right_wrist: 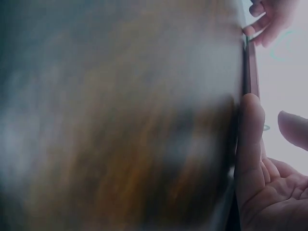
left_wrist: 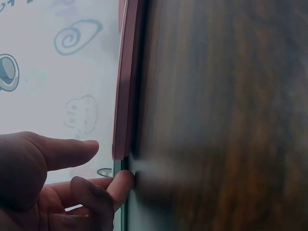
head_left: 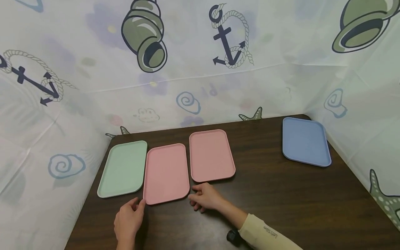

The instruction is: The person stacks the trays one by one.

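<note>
Two pink trays lie side by side on the dark wooden table. The nearer pink tray (head_left: 167,173) has its near edge between my hands, and the other pink tray (head_left: 212,156) sits slightly farther back on its right. My left hand (head_left: 128,219) is at the nearer tray's front left corner, its thumb apart from the fingers in the left wrist view. By the front right corner is my right hand (head_left: 206,197), its fingers loosely bent and thumb lifted away. Neither hand grips the tray. Left of it lies a green tray (head_left: 123,170).
A blue tray (head_left: 306,141) lies at the table's far right corner. Beside my right sleeve is a small black object (head_left: 233,237), partly hidden. Patterned white cloth (head_left: 193,80) hangs behind and along both sides of the table (head_left: 265,194).
</note>
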Tool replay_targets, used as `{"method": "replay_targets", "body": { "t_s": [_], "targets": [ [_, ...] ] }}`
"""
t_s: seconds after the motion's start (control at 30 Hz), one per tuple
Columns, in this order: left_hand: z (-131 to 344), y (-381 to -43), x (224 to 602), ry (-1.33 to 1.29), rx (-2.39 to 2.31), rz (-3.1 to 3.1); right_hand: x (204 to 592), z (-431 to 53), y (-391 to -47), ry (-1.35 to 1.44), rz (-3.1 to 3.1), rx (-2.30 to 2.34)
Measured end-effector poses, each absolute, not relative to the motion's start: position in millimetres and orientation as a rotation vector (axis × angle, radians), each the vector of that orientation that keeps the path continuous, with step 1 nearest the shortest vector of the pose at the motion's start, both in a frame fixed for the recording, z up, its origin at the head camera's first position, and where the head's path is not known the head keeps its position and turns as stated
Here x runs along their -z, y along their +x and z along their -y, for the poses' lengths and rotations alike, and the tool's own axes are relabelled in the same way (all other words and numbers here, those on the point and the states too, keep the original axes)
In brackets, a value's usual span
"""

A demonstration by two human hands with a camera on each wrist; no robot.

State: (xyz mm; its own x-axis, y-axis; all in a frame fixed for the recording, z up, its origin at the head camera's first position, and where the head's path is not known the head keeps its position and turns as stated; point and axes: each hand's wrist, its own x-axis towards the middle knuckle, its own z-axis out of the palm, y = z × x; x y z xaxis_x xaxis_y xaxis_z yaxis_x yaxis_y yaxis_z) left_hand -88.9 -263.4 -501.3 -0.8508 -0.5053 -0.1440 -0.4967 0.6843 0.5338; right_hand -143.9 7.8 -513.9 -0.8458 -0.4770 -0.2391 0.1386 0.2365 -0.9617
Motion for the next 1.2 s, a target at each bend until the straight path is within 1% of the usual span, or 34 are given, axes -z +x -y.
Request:
{"method": "replay_targets", "body": {
  "t_s": [0.47, 0.77, 0.97, 1.2],
  "targets": [
    [262, -95, 506, 0.752, 0.940, 2.930, 516, 3, -145, -0.245, -1.981, 1.705],
    [259, -94, 508, 0.755, 0.974, 2.861, 515, 3, -145, -0.201, -1.967, 1.804],
    [263, -91, 509, 0.707, 1.003, 2.830, 518, 4, -146, -0.179, -1.978, 1.848],
    [266, -87, 510, 0.752, 1.249, 2.733, 521, 6, -146, -0.135, -2.012, 1.890]
  ]
}}
